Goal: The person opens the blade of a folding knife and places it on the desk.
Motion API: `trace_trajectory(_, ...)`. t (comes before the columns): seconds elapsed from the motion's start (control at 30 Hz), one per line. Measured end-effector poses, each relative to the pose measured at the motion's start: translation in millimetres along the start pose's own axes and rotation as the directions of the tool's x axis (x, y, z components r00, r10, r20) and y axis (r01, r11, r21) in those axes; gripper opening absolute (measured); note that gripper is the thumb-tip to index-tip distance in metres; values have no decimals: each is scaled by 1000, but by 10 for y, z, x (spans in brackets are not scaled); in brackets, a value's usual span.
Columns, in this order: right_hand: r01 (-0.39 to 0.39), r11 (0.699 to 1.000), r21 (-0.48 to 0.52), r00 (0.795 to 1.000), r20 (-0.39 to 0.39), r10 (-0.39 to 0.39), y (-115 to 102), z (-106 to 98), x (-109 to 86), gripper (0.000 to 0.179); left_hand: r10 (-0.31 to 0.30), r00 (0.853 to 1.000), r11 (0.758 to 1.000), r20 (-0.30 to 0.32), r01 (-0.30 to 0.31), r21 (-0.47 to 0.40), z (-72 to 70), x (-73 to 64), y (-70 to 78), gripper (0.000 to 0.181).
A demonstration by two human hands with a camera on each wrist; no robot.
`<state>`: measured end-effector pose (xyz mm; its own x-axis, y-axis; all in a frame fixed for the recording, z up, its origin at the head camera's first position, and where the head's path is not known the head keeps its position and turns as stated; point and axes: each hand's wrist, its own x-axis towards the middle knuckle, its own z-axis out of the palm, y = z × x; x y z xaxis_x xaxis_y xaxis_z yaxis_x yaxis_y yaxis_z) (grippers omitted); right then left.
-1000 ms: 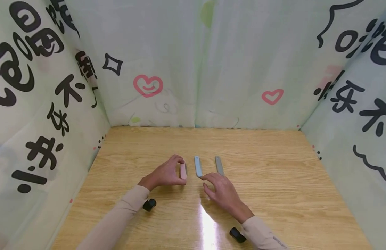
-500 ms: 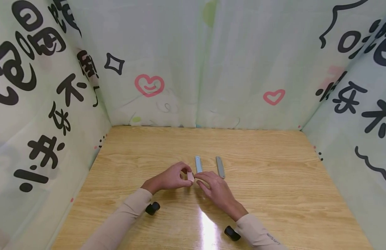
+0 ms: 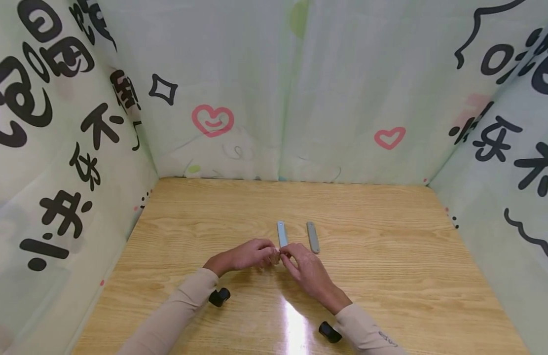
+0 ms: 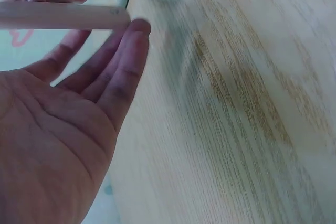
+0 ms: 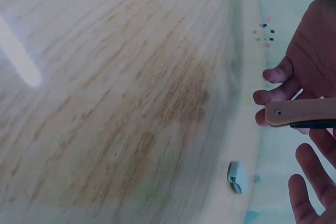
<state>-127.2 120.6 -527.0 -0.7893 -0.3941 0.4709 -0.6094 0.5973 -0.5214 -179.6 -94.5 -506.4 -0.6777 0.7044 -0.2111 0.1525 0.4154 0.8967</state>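
Above the wood-grain tabletop (image 3: 389,246), the left hand (image 3: 250,254) grips a pink handle (image 5: 310,110) from 9 o'clock; the right hand (image 3: 307,271) meets it at 4 o'clock, whether pinching I cannot tell. A grey strip (image 3: 313,237) lies at its 2 o'clock, a light-blue strip (image 3: 281,234) at 12.

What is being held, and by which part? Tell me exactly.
A slim, pinkish, plastic-looking bar, held by the left hand with fingers at its riveted end. Whether the right hand grips it too cannot be told.
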Motion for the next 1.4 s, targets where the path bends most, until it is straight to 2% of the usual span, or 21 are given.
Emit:
trace_trajectory(0.13,-30,999,22,999,33,29,-15,3,-6,9,60,998,997,6,-60,-41,-13,-6,25,37)
trace_trajectory(0.3,-92,995,35,992,90,88,-17,15,-23,3,150,987,987,-48,-153,-48,-29,-1,35,28)
trace_trajectory(0.4,-120,992,48,987,112,114,-20,21,-23,2,166,983,984,-77,-171,-58,-27,-1,25,27)
trace_trajectory(0.5,-166,978,126,979,143,148,-17,22,-18,1,174,980,974,-94,-185,-127,-20,1,13,24)
trace_trajectory(0.63,-240,930,277,965,177,196,-12,25,3,6,154,981,962,-119,-176,-210,-18,0,-3,25)
trace_trajectory(0.87,-317,841,439,948,170,269,-9,36,19,7,115,978,971,-174,-148,-189,-27,5,-10,23)
trace_trajectory(1.0,-386,770,508,922,194,334,-29,13,30,5,105,974,968,-200,-146,-204,-27,7,-13,23)
trace_trajectory(1.13,-452,719,528,891,232,390,-134,-77,71,4,102,973,964,-206,-148,-222,-20,18,-19,24)
trace_trajectory(1.27,-486,693,533,873,255,416,-203,-148,106,6,96,975,959,-201,-145,-245,-14,33,-45,25)
trace_trajectory(1.4,-497,681,538,866,254,431,-102,-86,65,5,80,976,954,-204,-134,-270,-22,31,-80,26)
